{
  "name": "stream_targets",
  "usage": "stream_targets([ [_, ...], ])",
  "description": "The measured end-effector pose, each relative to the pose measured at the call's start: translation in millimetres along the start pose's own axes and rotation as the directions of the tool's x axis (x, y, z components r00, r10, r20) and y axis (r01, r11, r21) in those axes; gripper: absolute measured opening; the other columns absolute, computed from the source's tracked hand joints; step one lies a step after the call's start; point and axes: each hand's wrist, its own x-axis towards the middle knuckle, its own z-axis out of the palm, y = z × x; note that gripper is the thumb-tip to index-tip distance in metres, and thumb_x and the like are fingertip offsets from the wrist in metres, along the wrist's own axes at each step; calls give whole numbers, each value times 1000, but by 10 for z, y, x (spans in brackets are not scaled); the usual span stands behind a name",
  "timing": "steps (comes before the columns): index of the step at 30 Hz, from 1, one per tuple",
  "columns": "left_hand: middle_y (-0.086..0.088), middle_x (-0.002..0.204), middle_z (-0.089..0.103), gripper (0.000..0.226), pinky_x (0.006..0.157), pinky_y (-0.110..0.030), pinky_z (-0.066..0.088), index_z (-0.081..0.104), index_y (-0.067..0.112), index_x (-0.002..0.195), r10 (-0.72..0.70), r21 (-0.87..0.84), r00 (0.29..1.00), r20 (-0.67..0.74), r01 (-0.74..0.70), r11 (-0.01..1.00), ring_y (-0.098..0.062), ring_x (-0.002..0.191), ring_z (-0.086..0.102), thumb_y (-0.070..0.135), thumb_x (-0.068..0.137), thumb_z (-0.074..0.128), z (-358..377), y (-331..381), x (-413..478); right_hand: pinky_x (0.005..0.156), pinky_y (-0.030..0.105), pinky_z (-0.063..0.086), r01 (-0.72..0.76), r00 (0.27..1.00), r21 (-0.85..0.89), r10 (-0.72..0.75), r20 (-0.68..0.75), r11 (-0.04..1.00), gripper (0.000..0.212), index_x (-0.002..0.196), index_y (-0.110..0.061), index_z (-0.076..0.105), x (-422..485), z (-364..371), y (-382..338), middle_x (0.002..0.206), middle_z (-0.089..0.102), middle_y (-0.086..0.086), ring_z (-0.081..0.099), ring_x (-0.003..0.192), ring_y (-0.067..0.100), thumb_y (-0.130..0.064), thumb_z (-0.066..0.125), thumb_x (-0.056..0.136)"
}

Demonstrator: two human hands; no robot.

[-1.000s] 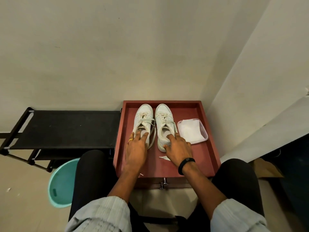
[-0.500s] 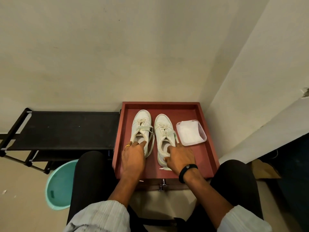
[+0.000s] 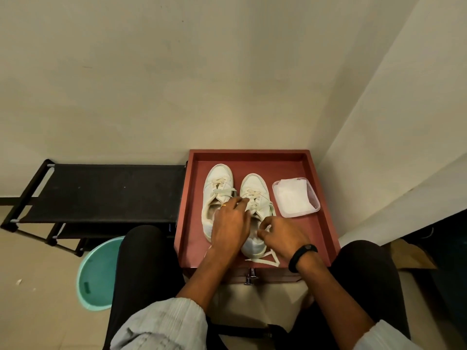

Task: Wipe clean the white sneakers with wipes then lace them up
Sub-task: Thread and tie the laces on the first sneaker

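Two white sneakers stand side by side, toes away from me, in a red tray [image 3: 321, 198]. The left sneaker [image 3: 217, 183] sits slightly farther back than the right sneaker [image 3: 254, 185]. My left hand [image 3: 231, 228] lies across the gap between them, fingertips pinching a lace of the right sneaker near its eyelets. My right hand [image 3: 283, 236] is curled over the right sneaker's heel opening, fingers pinched on the lace there. A loose lace end [image 3: 265, 258] trails on the tray by the heel. A clear tub of white wipes [image 3: 294, 198] sits to the right.
A black fabric shoe rack [image 3: 101, 193] stands left of the tray. A teal basin [image 3: 97, 274] sits on the floor below it. Walls close in behind and on the right. My knees flank the tray's front edge, where a metal handle [image 3: 250, 275] sticks out.
My left hand left the left sneaker and moved right onto the right sneaker's laces. My right hand curled into a pinch. The right sneaker shifted toward me.
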Motion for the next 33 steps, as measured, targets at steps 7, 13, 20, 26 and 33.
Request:
stream_targets([
  [7,-11,131,62,35,97,-40,50,62,8,132,11,-32,996,92,-8,999,-31,117,58,14,98,57,285,15,143,80,36,57,-19,974,158,53,-218,987,24,113,-23,69,226,31,64,104,73,3,68,94,22,-19,61,91],
  [13,-11,123,62,29,94,-40,52,69,10,123,-21,-41,998,60,24,999,-30,111,60,13,96,59,347,-44,184,75,30,54,-13,962,242,78,-263,970,22,108,-19,70,354,129,48,102,73,2,67,91,18,-13,59,90],
  [20,-4,108,66,15,83,-36,52,70,12,103,-91,-171,995,-33,84,982,-22,97,62,23,95,63,351,-15,179,64,21,43,-19,946,351,130,-296,936,9,92,-15,72,396,205,61,92,73,1,63,80,14,-22,67,91],
  [26,0,99,72,13,78,-32,50,65,15,108,-289,-465,957,33,271,843,-17,91,65,20,96,63,257,28,181,80,34,54,9,930,288,98,-354,958,25,118,-20,69,456,337,39,113,65,6,64,97,22,-25,63,94],
  [33,0,105,74,19,77,-19,47,70,14,114,-299,-537,948,107,309,785,-14,94,65,14,96,62,245,38,178,75,26,49,76,909,334,72,-411,940,17,105,-12,73,484,349,14,102,68,4,64,90,21,-10,66,89],
])
